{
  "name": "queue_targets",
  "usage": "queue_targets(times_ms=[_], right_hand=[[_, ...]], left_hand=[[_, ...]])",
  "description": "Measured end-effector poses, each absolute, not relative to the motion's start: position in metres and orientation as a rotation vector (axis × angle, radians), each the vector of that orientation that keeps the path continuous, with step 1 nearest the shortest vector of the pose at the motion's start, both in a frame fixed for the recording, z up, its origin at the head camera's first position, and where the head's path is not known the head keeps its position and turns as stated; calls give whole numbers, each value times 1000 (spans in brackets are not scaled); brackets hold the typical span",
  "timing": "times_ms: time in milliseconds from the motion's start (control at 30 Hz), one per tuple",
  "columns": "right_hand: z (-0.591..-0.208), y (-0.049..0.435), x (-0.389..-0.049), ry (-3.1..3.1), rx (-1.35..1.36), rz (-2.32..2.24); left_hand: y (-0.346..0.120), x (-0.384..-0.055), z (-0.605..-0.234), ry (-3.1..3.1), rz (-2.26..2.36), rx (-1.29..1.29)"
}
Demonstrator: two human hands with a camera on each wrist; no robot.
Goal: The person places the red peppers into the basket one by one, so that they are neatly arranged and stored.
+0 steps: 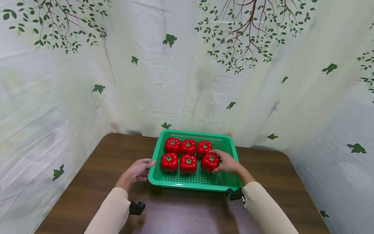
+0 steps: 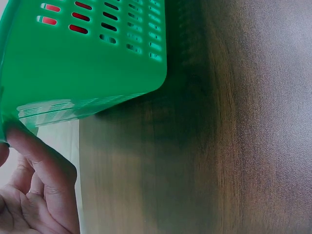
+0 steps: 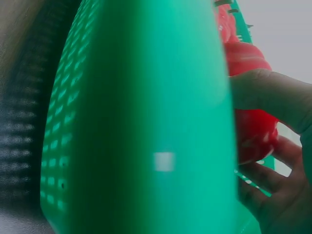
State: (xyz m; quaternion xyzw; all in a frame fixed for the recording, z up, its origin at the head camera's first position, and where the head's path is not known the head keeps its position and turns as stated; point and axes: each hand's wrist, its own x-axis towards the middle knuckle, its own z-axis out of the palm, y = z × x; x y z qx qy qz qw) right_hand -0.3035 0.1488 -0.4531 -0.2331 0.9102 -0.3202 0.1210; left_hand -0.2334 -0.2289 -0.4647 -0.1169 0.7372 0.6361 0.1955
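Observation:
A green plastic basket [image 1: 194,187] with slotted walls sits on the table, with several glossy red bell peppers in two rows inside. My left hand [image 1: 141,169] pinches the basket's left rim, thumb on top and fingers beneath; the left wrist view shows the fingers [image 2: 48,170] at that rim. Inside the basket, my right hand [image 1: 227,162] grips the front-row pepper [image 1: 209,162] furthest right, thumb on its near side and fingers over its far side. In the right wrist view the basket wall [image 3: 161,97] hides part of this pepper [image 3: 256,131].
Other peppers stand close by: one [image 1: 204,148] behind the gripped one, another [image 1: 188,164] to its left. The brown wooden table [image 1: 181,211] ends just behind the basket, where a pale leaf-printed curtain [image 1: 181,81] hangs. Each wrist wears a black camera [image 1: 136,208].

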Motion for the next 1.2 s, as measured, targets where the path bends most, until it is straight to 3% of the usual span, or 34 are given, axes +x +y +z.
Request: queue_targets(times_ms=[533, 1200], right_hand=[[-447, 133, -309, 2603, -770, -737], [-456, 137, -306, 2584, -716, -845]], left_hand=[[-229, -230, -463, 2053, 1804, -310], [-227, -232, -462, 2056, 1784, -326]])
